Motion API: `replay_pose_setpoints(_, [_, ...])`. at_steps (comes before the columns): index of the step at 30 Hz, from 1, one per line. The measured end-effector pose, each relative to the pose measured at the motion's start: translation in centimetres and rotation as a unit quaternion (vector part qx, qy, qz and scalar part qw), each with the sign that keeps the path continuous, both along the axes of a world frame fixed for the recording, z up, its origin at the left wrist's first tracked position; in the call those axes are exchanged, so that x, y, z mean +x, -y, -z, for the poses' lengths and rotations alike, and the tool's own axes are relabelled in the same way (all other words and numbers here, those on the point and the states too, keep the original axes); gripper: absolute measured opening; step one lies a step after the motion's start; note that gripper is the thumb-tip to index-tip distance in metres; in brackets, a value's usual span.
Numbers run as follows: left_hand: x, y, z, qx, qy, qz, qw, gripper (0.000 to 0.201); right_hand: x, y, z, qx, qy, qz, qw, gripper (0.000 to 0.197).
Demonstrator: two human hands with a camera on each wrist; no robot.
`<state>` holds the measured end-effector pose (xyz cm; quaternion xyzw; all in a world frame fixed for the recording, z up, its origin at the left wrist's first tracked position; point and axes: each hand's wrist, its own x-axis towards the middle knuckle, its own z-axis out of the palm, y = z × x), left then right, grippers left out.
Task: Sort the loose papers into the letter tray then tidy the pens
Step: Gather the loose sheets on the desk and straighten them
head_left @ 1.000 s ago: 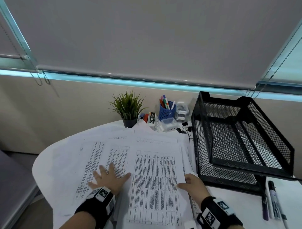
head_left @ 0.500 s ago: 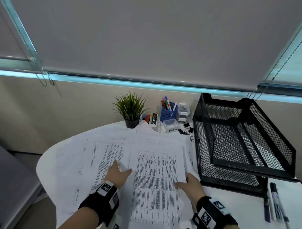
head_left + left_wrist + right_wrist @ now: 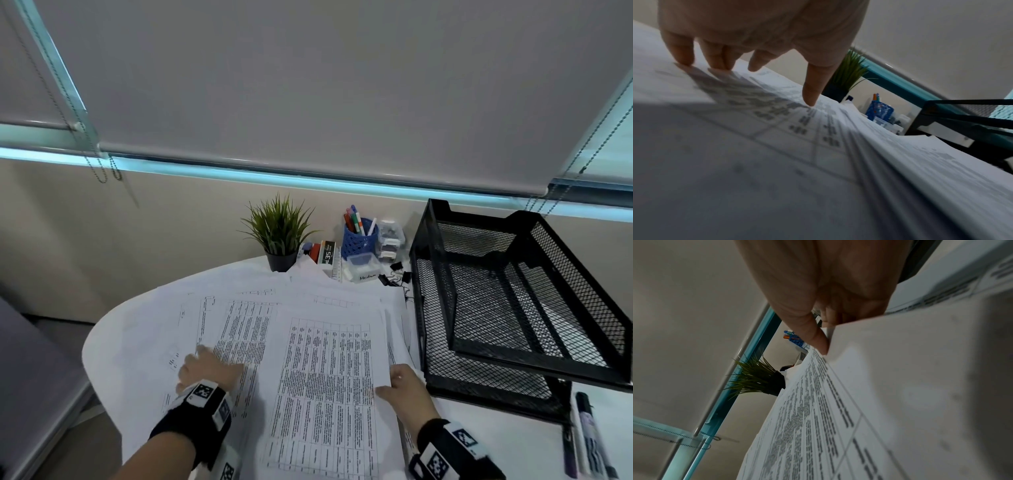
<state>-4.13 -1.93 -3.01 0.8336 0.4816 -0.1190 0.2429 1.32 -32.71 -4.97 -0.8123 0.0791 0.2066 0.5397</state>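
Loose printed papers [image 3: 325, 370] lie spread and overlapping over the white table. My left hand [image 3: 205, 366] rests on the left sheets with straight fingers [image 3: 810, 97] pressing down on the print. At the right edge of the top sheet [image 3: 900, 369], my right hand [image 3: 394, 380] pinches the paper, thumb [image 3: 818, 340] on top and fingers underneath. The black mesh letter tray [image 3: 524, 358] stands just right of the papers, and both tiers look empty. Two loose markers [image 3: 589, 435] lie on the table in front of the tray.
Along the back wall stand a small potted plant [image 3: 279, 236], a blue pen cup [image 3: 359, 238] with several pens, small clear boxes [image 3: 390, 240] and some black binder clips [image 3: 397, 274]. The table's rounded edge [image 3: 92, 342] drops off at the left.
My left hand has slid leftwards over the left sheets, away from the top sheet. My right hand has stayed at the top sheet's right edge.
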Motion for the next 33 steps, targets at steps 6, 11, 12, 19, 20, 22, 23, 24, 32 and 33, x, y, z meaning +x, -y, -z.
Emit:
replay_pose_setpoints(6, [0.5,-1.9,0.8,-0.096,0.066,0.017,0.993,0.043,0.2,-0.5,-0.9,0.035,-0.009,-0.003,0.999,0.023])
replay_pose_setpoints(11, [1.2,-0.8,0.5,-0.116,0.090,0.078,0.986,0.036,0.7,-1.3,-1.3,0.033,-0.011,-0.031,0.999,0.019])
replay_pose_setpoints(12, [1.4,-0.5,0.4,-0.130,0.093,0.085,0.983,0.036,0.8,-1.5,-1.4,0.037,-0.016,-0.039,0.998,0.022])
replay_pose_setpoints(19, [1.5,1.9,0.3,-0.227,0.152,0.066,0.960,0.054,1.2,-2.6,-1.1,-0.002,-0.004,-0.055,0.998,0.055])
replay_pose_setpoints(20, [1.7,2.1,0.5,-0.228,0.149,0.073,0.959,0.057,1.3,-2.5,-1.0,-0.004,-0.007,-0.060,0.998,0.059])
replay_pose_setpoints(22, [1.9,2.4,0.7,-0.224,0.150,0.095,0.958,0.056,1.4,-2.4,-1.1,-0.002,-0.013,-0.069,0.998,0.059])
replay_pose_setpoints(23, [2.0,2.6,0.7,-0.221,0.163,0.105,0.956,0.046,1.5,-2.3,-1.1,0.007,-0.014,-0.069,0.998,0.056])
replay_pose_setpoints(24, [2.0,2.9,0.8,-0.210,0.182,0.112,0.954,0.034,1.6,-2.2,-1.2,0.020,-0.021,-0.065,0.997,0.052])
replay_pose_setpoints(32, [1.8,5.0,0.2,-0.286,0.271,0.101,0.914,0.021,1.5,-1.4,-1.3,0.153,-0.104,-0.026,0.982,0.037])
replay_pose_setpoints(33, [1.8,5.2,0.1,-0.295,0.268,0.103,0.911,0.024,1.4,-1.3,-1.3,0.164,-0.111,-0.030,0.980,0.040])
